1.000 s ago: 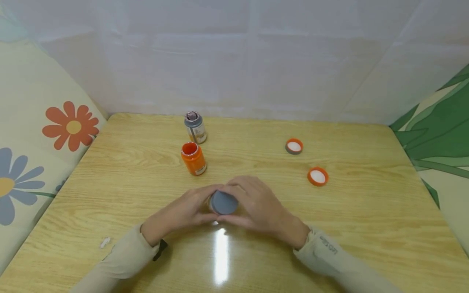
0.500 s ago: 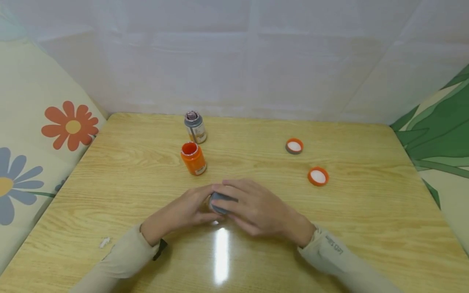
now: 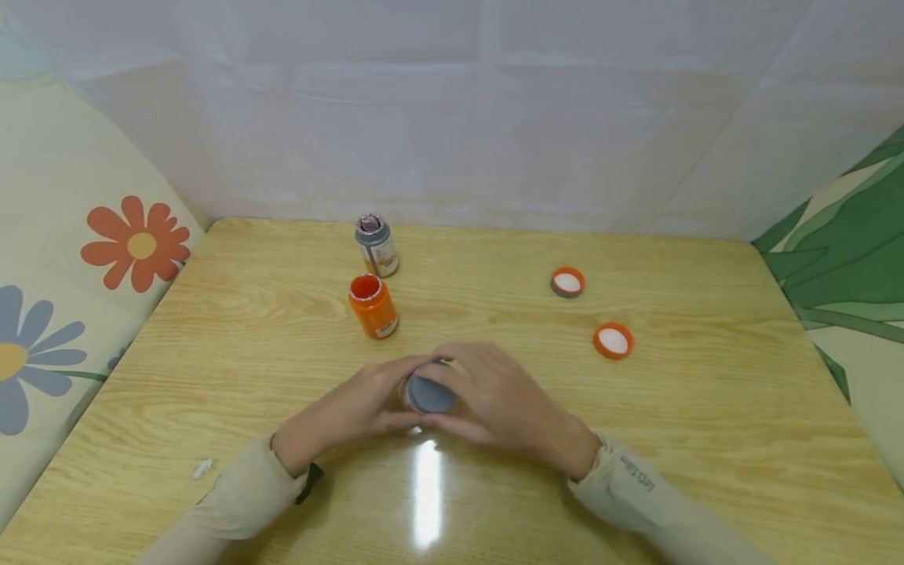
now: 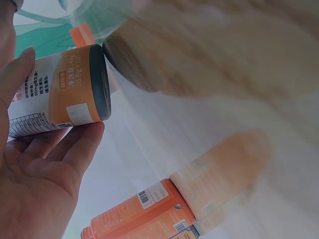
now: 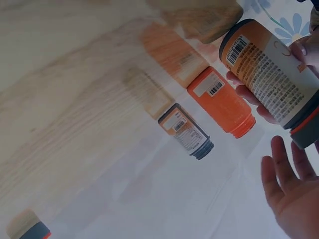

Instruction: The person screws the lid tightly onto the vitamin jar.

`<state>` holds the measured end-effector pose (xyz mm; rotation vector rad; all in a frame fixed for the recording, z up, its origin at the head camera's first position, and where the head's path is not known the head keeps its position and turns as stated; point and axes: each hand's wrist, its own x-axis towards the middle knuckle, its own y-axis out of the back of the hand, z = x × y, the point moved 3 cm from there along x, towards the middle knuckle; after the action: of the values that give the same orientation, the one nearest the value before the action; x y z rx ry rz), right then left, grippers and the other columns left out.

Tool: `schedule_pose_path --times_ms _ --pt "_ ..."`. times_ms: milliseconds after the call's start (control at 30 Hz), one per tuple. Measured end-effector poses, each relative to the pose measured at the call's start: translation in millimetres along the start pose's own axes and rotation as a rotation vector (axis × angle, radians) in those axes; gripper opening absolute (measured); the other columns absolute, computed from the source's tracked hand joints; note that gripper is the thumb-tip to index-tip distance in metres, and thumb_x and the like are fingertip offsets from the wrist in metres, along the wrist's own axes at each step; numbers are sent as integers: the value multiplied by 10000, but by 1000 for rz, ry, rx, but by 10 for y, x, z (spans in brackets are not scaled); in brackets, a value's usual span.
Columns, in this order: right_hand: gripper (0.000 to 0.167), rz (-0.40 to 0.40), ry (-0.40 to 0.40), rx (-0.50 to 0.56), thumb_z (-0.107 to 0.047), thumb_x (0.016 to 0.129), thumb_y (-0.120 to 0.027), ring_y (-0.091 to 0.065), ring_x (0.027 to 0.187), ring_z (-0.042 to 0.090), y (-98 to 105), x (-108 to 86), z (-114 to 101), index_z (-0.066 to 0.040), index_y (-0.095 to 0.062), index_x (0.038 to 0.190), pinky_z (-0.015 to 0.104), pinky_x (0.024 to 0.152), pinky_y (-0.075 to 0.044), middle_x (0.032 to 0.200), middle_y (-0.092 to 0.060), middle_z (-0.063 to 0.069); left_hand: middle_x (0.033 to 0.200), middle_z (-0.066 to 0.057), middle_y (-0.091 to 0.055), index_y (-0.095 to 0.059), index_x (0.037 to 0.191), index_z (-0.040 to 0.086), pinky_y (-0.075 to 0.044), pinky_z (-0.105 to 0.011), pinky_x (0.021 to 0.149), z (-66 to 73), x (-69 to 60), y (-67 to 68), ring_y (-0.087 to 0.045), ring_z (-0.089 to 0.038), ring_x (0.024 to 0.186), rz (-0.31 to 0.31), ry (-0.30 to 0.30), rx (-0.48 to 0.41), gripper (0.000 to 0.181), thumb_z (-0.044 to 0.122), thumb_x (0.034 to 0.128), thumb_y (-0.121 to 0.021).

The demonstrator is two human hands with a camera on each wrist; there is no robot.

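A supplement bottle (image 4: 65, 89) with a white and orange label stands near the middle of the table, topped by a grey lid (image 3: 432, 394). My left hand (image 3: 353, 402) grips its body from the left, thumb on one side and fingers on the other. Around the lid curl the thumb and fingers of my right hand (image 3: 504, 399), one finger lying partly over its top. In the right wrist view, a red-orange band shows on the lid (image 5: 306, 130). Part of the bottle's body is hidden by my hands in the head view.
Behind the hands stand an uncapped orange bottle (image 3: 374, 308) and an uncapped grey-necked bottle (image 3: 379, 253). Two lids lie upturned on the right, one grey and orange (image 3: 567, 282), one orange (image 3: 613, 340). A white scrap (image 3: 202, 468) lies at the left.
My right hand's fingers shifted across the lid's top half a second ago and have come back around its rim. The left hand and the bottle have stayed in place.
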<state>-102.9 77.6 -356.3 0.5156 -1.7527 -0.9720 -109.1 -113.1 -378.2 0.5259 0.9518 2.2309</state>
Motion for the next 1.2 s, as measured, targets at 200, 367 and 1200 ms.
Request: schedule_pose_path --times_ms 200,367,1200 --pt "567 -22 -15 8 -445 857 -736 -590 1169 220 3 23 -9 -107 -588 1288 378 1002 -526 1284 -612 107 1379 -72 -610 -461 1442 90 -505 -368 1064 -14 -8 4 -615 -201 1238 -11 32 14 745 239 803 -813" --pt "473 -59 98 9 -384 888 -704 -536 1279 253 29 12 -14 -142 -621 1286 390 1101 -461 1400 -552 128 1340 -52 -634 -469 1426 104 -520 -335 1043 -8 -7 7 -633 -176 1201 -7 7 19 720 238 807 -811" --pt "524 -49 -15 46 -413 877 -729 -613 1064 173 13 3 14 -117 -605 1291 307 893 -561 1195 -645 86 1350 -76 -627 -445 1458 89 -539 -334 1015 24 4 8 -646 -194 1183 -24 35 7 755 188 805 -810"
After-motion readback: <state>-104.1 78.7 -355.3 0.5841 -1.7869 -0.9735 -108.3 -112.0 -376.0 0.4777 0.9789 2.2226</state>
